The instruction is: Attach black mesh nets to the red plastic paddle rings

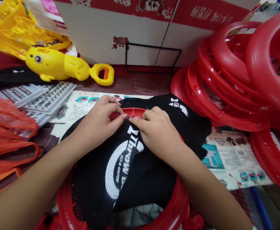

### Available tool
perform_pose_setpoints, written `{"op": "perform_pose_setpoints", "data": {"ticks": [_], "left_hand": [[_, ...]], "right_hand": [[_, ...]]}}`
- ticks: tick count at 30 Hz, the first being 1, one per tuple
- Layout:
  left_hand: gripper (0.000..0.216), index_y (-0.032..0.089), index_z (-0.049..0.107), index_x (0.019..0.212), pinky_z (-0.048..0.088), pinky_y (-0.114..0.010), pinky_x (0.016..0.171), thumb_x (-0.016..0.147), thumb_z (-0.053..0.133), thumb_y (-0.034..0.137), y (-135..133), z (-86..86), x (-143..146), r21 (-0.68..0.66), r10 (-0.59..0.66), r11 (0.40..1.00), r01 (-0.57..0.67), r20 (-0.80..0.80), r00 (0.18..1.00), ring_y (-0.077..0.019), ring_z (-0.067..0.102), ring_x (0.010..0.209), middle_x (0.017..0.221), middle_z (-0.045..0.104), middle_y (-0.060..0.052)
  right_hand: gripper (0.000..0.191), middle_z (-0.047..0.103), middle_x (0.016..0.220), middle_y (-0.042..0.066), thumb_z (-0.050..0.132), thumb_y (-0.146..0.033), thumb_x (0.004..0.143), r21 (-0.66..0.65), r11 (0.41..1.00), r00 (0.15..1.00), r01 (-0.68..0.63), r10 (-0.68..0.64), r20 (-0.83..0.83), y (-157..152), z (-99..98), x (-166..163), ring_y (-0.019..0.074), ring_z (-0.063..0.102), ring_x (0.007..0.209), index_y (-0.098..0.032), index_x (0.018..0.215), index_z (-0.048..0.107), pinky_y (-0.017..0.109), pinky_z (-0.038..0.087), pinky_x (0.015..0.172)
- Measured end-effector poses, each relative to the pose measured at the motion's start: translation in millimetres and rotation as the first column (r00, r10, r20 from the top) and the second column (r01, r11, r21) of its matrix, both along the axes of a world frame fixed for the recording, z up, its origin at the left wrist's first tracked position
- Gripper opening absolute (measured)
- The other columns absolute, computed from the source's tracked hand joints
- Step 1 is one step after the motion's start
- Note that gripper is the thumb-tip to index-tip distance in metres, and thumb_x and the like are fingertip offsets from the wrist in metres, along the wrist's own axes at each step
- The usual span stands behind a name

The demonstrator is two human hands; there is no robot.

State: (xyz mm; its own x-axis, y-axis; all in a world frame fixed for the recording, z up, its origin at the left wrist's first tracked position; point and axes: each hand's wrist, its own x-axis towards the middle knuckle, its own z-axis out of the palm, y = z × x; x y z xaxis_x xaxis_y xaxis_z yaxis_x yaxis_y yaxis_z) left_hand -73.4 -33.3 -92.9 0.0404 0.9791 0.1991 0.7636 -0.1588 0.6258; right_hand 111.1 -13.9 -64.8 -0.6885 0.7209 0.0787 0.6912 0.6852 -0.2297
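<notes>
A black mesh cloth [132,166] with white lettering lies draped over a red plastic ring [171,210] in front of me. My left hand [99,123] and my right hand [158,132] meet at the ring's far rim [131,112], where a bit of red shows. Both hands are closed, their fingers pinching the mesh edge against the rim. The ring's near rim shows at the bottom; most of the ring is hidden under the cloth.
A pile of red rings [238,80] fills the right side. A yellow toy [58,65] lies at the back left before a cardboard box [135,32]. Trays of button cells [41,99] and an orange bag [6,134] sit left. Printed sheets [233,159] cover the table.
</notes>
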Motion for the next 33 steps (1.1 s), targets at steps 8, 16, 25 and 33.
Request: {"op": "perform_pose_setpoints", "data": {"ticks": [8, 16, 25, 33], "left_hand": [[0.021, 0.019, 0.061, 0.1, 0.044, -0.038, 0.102, 0.09, 0.046, 0.028, -4, -2.9, -3, 0.065, -0.135, 0.989, 0.134, 0.001, 0.991, -0.0228, 0.053, 0.114, 0.112, 0.054, -0.008], [0.024, 0.02, 0.065, 0.105, 0.045, -0.044, 0.099, 0.091, 0.047, 0.026, -8, -3.4, -3, 0.138, -0.221, 0.964, 0.229, -0.072, 0.973, -0.0246, 0.055, 0.11, 0.121, 0.046, -0.011], [0.027, 0.02, 0.066, 0.11, 0.05, -0.044, 0.091, 0.093, 0.045, 0.019, -10, -6.9, -5, 0.206, -0.258, 0.938, 0.28, -0.127, 0.958, -0.0236, 0.054, 0.106, 0.12, 0.045, -0.011], [0.033, 0.019, 0.069, 0.114, 0.052, -0.045, 0.091, 0.092, 0.044, 0.014, -10, -6.1, -3, 0.247, -0.288, 0.909, 0.335, -0.207, 0.935, -0.0271, 0.052, 0.11, 0.121, 0.044, -0.014]], "right_hand": [[0.032, 0.066, 0.079, 0.001, 0.053, -0.011, 0.086, -0.252, 0.955, 0.922, 0.157, -0.233, -0.308, 6, 8.0, 5, 0.0165, 0.056, 0.08, -0.017, 0.114, 0.066, 0.027, 0.042, 0.072], [0.031, 0.067, 0.084, 0.003, 0.053, -0.013, 0.086, -0.153, 0.97, 0.904, 0.19, -0.234, -0.357, 5, 4.6, 6, 0.0177, 0.058, 0.083, -0.017, 0.114, 0.066, 0.028, 0.044, 0.073], [0.03, 0.072, 0.089, 0.006, 0.052, -0.013, 0.087, -0.027, 0.982, 0.937, 0.189, -0.189, -0.294, 9, -3.0, 7, 0.0212, 0.055, 0.085, -0.015, 0.114, 0.066, 0.032, 0.044, 0.077], [0.028, 0.071, 0.087, 0.006, 0.052, -0.015, 0.088, -0.017, 0.98, 0.94, 0.198, -0.195, -0.278, 9, -5.2, 6, 0.0202, 0.054, 0.083, -0.015, 0.111, 0.067, 0.031, 0.042, 0.076]]}}
